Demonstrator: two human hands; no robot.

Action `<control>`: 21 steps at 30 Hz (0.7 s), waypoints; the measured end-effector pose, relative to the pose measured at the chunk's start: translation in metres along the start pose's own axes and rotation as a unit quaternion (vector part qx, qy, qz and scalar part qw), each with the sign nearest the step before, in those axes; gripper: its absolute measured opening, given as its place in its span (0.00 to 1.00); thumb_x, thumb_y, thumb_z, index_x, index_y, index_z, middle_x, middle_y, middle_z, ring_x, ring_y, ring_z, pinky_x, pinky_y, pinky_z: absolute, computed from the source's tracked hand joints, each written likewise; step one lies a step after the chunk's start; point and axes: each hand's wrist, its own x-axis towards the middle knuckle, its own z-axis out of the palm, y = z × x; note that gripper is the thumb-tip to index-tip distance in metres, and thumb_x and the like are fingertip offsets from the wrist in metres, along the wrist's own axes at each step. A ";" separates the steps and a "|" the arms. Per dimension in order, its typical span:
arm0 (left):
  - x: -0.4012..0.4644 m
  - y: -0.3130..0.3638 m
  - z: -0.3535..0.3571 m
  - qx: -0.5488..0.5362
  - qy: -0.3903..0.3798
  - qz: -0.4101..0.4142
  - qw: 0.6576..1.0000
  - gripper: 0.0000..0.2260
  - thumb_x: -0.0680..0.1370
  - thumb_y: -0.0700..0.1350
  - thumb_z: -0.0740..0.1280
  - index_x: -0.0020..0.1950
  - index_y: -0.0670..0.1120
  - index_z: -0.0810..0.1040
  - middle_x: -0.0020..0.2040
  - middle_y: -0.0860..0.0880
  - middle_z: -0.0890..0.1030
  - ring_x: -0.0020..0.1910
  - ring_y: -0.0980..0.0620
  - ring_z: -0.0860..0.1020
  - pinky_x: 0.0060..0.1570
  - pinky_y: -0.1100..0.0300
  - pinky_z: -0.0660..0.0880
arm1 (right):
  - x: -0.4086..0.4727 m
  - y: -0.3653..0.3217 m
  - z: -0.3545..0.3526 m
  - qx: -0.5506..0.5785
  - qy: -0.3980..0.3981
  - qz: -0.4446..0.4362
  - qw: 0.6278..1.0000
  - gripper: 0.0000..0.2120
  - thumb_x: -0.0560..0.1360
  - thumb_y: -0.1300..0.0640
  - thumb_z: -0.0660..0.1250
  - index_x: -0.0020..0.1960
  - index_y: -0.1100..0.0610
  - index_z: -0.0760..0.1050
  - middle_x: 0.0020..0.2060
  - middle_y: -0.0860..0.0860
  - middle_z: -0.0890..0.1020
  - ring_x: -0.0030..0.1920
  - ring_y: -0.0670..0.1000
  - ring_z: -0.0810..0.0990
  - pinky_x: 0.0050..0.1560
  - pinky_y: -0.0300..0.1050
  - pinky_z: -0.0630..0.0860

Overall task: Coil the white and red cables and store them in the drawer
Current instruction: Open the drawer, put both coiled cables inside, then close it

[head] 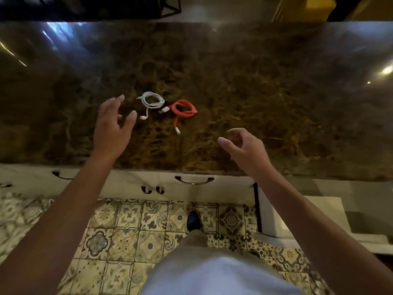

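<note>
A white cable (pixel 152 101) lies in a loose coil on the dark marble counter (pixel 255 92), one plug end trailing toward me. Right beside it, touching at the plugs, a red cable (pixel 184 109) lies coiled with its tail and white plug pointing at the near edge. My left hand (pixel 112 126) hovers just left of the white cable, fingers spread and holding nothing. Over the counter, to the right of and nearer than the red cable, my right hand (pixel 244 149) hangs with loosely curled fingers, empty. A white drawer front with a dark handle (pixel 194 180) sits shut under the counter edge.
More white drawer fronts with a handle (pixel 61 175) run along to the left below the counter. At the right, a white cabinet door or panel (pixel 297 218) stands out into the room. Patterned floor tiles (pixel 131 231) and my shoe (pixel 193 220) are below.
</note>
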 end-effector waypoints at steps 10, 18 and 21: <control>0.089 -0.022 0.005 0.043 -0.075 -0.046 0.995 0.33 0.83 0.64 0.61 0.83 0.51 0.58 0.68 0.45 0.76 0.65 0.46 0.76 0.58 0.48 0.71 | 0.075 -0.057 0.057 -0.049 -0.006 0.005 0.999 0.31 0.80 0.46 0.71 0.79 0.46 0.64 0.42 0.47 0.86 0.39 0.45 0.85 0.50 0.47 0.85; 0.113 -0.008 0.025 0.074 -0.110 0.024 0.991 0.37 0.81 0.63 0.66 0.84 0.55 0.53 0.58 0.47 0.79 0.52 0.53 0.76 0.52 0.50 0.74 | 0.089 -0.061 0.078 -0.246 0.072 -0.141 0.956 0.23 0.79 0.46 0.71 0.73 0.45 0.74 0.50 0.46 0.83 0.44 0.45 0.80 0.43 0.42 0.78; 0.119 -0.004 0.029 0.101 -0.131 0.050 0.985 0.33 0.81 0.58 0.69 0.83 0.53 0.59 0.60 0.45 0.79 0.53 0.52 0.75 0.53 0.50 0.74 | 0.094 -0.057 0.083 -0.249 0.084 -0.140 0.955 0.18 0.79 0.45 0.71 0.68 0.46 0.79 0.50 0.47 0.84 0.43 0.45 0.80 0.42 0.39 0.72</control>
